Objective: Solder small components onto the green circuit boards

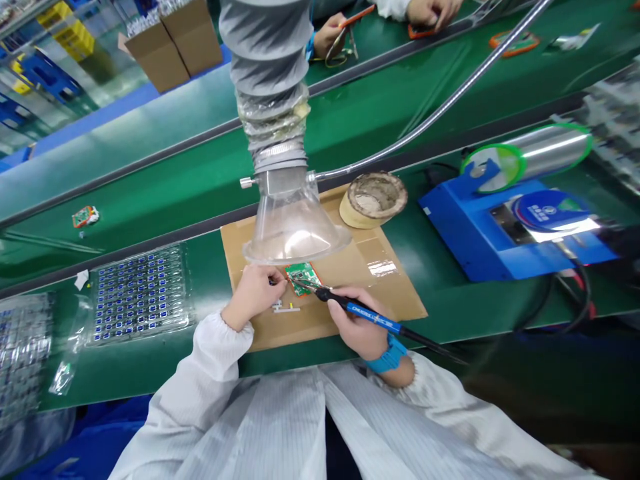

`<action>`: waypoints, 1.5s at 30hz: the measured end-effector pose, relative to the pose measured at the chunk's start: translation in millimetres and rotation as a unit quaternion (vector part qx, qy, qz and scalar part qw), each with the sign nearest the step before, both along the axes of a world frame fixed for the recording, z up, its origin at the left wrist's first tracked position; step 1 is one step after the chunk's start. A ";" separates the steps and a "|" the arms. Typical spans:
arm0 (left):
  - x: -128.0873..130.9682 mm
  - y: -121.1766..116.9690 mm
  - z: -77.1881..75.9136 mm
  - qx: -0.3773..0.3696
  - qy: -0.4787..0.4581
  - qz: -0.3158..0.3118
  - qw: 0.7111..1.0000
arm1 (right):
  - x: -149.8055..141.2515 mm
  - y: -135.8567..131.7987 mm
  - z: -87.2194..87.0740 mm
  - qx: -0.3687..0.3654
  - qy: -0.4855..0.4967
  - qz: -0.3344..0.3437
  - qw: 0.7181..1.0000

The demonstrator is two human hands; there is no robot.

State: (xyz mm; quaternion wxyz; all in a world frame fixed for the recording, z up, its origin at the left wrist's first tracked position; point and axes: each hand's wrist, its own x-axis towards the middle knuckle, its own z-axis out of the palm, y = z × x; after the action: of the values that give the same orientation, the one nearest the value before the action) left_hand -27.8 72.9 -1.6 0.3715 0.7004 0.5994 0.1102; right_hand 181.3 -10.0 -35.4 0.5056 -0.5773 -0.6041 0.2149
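Observation:
A small green circuit board lies on a brown cardboard sheet under a clear funnel hood. My right hand is closed around a blue-handled soldering iron, its tip resting at the board's near edge. My left hand is pinched beside the board's left edge, holding something thin that I cannot make out. A few small white parts lie on the cardboard just below my left hand. A blue strap circles my right wrist.
A blue soldering station with a metal iron holder stands to the right. A solder-wire spool sits behind the cardboard. Trays of small blue parts lie to the left. Another person's hands work across the green bench.

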 end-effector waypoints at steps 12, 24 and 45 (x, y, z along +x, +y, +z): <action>1.5 0.2 1.4 -0.006 -0.010 0.004 1.000 | -0.8 -0.2 -3.0 0.024 0.005 0.022 0.999; 3.1 0.9 5.6 0.000 -0.011 -0.004 1.000 | 0.1 0.1 -5.7 0.020 0.005 0.018 1.000; 4.8 2.2 9.0 -0.002 -0.002 -0.009 1.000 | 2.9 -3.0 -9.8 -0.001 0.018 0.006 1.000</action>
State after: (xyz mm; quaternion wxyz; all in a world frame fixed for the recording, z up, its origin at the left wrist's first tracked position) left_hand -23.0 75.1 7.3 0.3749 0.7051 0.5924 0.1066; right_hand 184.2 -13.0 -45.2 0.5144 -0.5701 -0.5985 0.2286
